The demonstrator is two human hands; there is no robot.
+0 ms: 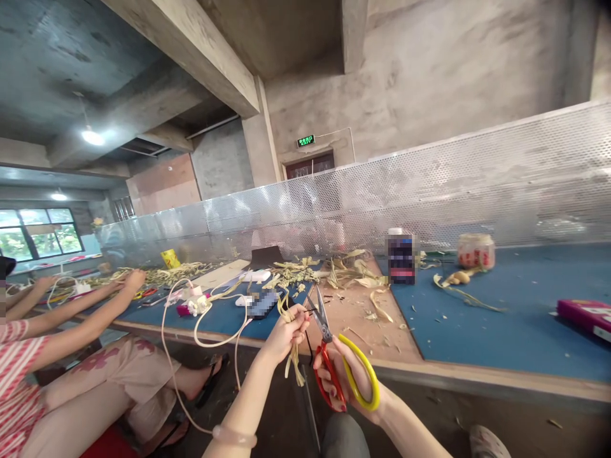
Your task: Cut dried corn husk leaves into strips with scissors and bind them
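My left hand (289,336) is closed around a bundle of dried plant strips (294,370), whose pale ends hang below the fist and stick out above it. A thin black strand runs from the fingertips toward the blades and also dangles beneath. My right hand (351,375) grips scissors (324,323) with one red and one yellow handle loop. Their blades point up and stand apart, close to the black strand; whether they touch it I cannot tell. Both hands are above the table's front edge.
Dried strips (351,270) litter the brown board (401,337) and blue mat (468,331). A phone (263,304), white cables (214,343), a dark bottle (401,257), a jar (476,251) and a magenta box (585,319) lie around. Perforated metal (429,184) stands behind. Another person's arms (105,312) reach in at left.
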